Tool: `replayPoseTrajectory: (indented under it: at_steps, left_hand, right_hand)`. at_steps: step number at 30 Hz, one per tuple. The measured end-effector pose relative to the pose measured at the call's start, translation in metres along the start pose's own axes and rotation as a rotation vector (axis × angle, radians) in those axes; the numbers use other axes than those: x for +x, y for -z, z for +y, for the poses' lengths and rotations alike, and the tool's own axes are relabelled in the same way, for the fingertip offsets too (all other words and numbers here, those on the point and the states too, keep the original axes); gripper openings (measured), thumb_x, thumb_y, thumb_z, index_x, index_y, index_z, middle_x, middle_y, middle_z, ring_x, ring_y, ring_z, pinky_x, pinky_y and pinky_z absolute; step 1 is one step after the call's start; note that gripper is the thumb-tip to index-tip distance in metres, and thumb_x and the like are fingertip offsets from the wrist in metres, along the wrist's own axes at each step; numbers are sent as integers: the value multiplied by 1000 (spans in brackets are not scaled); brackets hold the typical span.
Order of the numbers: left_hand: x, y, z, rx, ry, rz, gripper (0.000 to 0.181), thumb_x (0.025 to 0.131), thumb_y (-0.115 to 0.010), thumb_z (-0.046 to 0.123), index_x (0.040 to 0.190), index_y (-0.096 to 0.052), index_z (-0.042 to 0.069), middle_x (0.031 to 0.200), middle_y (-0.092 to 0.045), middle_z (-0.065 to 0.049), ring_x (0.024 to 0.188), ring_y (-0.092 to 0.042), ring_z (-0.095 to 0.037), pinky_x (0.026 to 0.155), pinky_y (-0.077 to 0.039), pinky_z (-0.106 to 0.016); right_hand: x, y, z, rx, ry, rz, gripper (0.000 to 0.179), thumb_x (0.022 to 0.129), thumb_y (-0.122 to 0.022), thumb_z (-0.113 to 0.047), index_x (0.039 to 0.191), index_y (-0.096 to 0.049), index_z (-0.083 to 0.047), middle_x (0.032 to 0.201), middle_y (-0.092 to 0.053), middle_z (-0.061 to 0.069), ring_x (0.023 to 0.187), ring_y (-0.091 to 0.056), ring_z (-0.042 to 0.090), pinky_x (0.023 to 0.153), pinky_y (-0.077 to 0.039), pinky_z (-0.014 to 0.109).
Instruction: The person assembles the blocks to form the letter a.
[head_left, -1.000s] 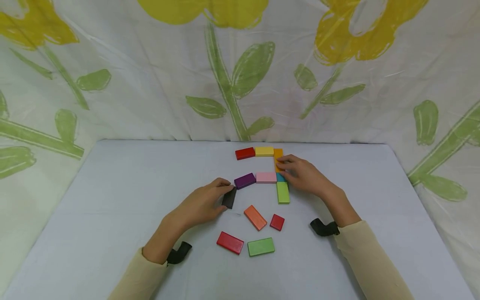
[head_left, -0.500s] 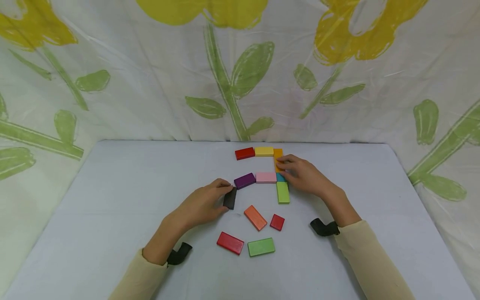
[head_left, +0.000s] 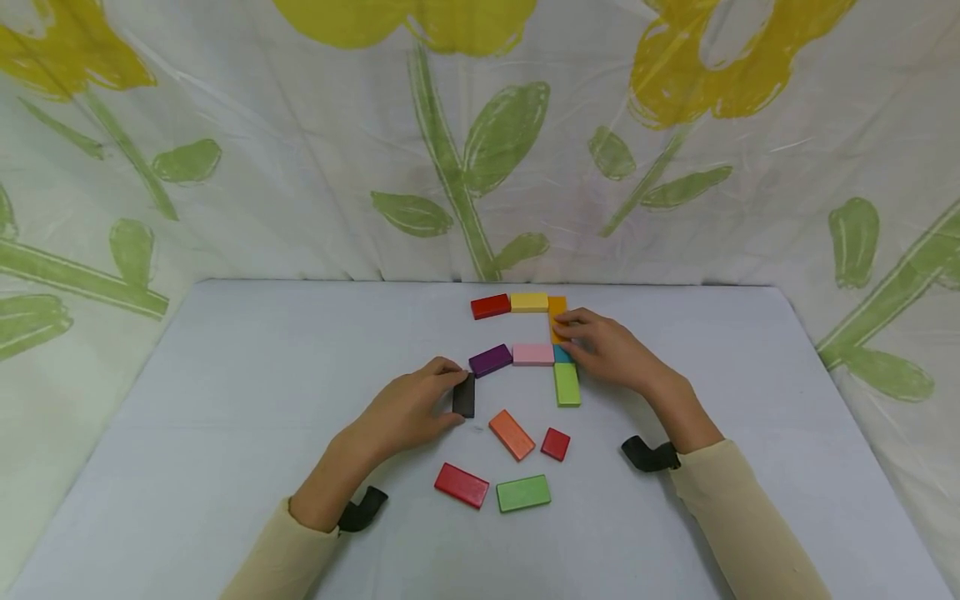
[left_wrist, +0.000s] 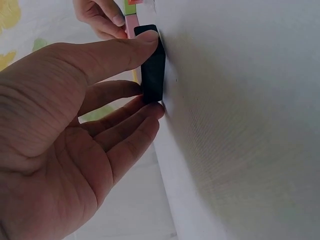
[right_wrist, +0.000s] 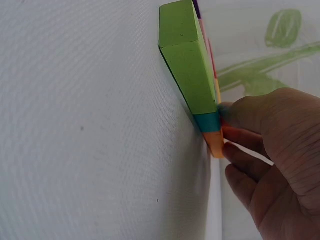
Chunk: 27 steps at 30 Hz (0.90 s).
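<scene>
My left hand [head_left: 408,408] pinches a black block [head_left: 464,397] lengthwise; in the left wrist view the thumb lies on one end of this block [left_wrist: 153,70] and fingers touch the other. The block stands upright in the head view, its top close to a tilted purple block [head_left: 491,361]. My right hand [head_left: 611,350] rests its fingers on an orange block [head_left: 557,305], with the thumb at a small blue block [head_left: 562,355]. A pink block [head_left: 532,355] joins the purple and blue ones. Below the blue block sits a lime-green block [head_left: 567,385].
A red block [head_left: 491,307] and a yellow block [head_left: 529,302] run left from the orange one. Nearer me lie a loose orange-red block [head_left: 512,435], a red cube-like block [head_left: 555,444], a red block [head_left: 461,486] and a green block [head_left: 523,493]. A flowered cloth hangs behind the table.
The black block has turned from slanted to nearly straight and shifted slightly right, with my left hand's fingers following it. My right hand has stayed in place.
</scene>
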<state>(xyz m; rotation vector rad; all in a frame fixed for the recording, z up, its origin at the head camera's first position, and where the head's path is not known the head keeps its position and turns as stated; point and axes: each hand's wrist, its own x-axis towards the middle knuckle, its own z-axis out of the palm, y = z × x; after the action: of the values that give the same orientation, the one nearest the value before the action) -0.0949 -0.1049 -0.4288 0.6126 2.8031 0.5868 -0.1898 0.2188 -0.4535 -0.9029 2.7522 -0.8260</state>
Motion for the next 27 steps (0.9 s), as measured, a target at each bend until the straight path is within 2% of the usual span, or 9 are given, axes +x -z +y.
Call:
replayPoseTrajectory:
  at_steps: [27]
  left_hand:
    - [0,-2,1,24,13,6,58,92,-84,23,145,-64,5,145,-63,-8,126,-69,-25,105,-60,-43]
  right_hand:
    - [1,1,0,8,-6,-7,40,105,-64,-9,143,-62,3,151,-60,20,144,-54,42,119,-46,59]
